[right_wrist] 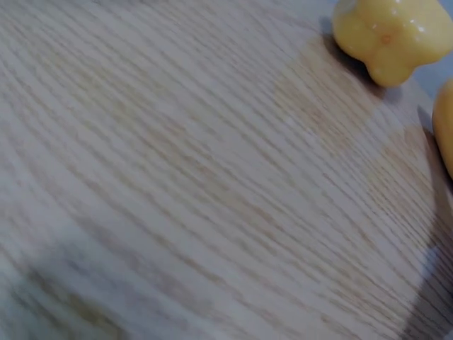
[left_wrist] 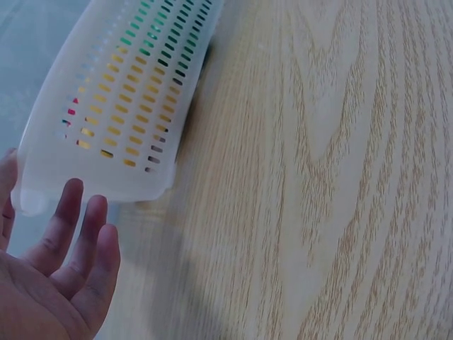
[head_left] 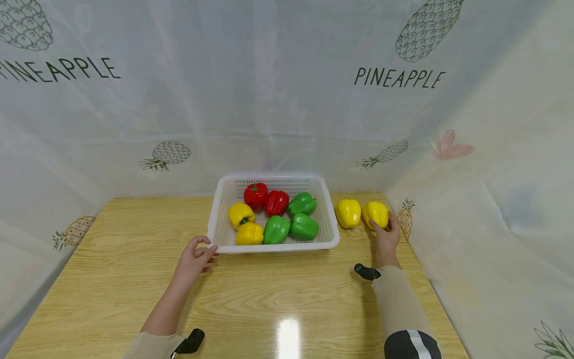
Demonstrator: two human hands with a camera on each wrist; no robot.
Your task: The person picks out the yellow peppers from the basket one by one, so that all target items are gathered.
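Observation:
A white plastic basket (head_left: 273, 248) with slotted walls holds two red, two yellow and three green bell peppers. At its near left corner my left hand (head_left: 196, 259) pinches the rim between thumb and index finger; the other fingers (left_wrist: 106, 244) are spread beside the corner. On the table to the right of the basket, my right hand (head_left: 387, 239) grips a yellow bell pepper (head_left: 374, 213), thumb on its near side and fingers at its right. Another yellow bell pepper (head_left: 348, 213) stands between that one and the basket. In the right wrist view the right hand is out of sight.
The wood-grain table (head_left: 269, 284) extends in front of the basket and to its left. A pale curtain (head_left: 269, 99) printed with pineapples hangs right behind the basket and along both sides. Dark camera mounts (head_left: 367, 271) stick out from both wrists.

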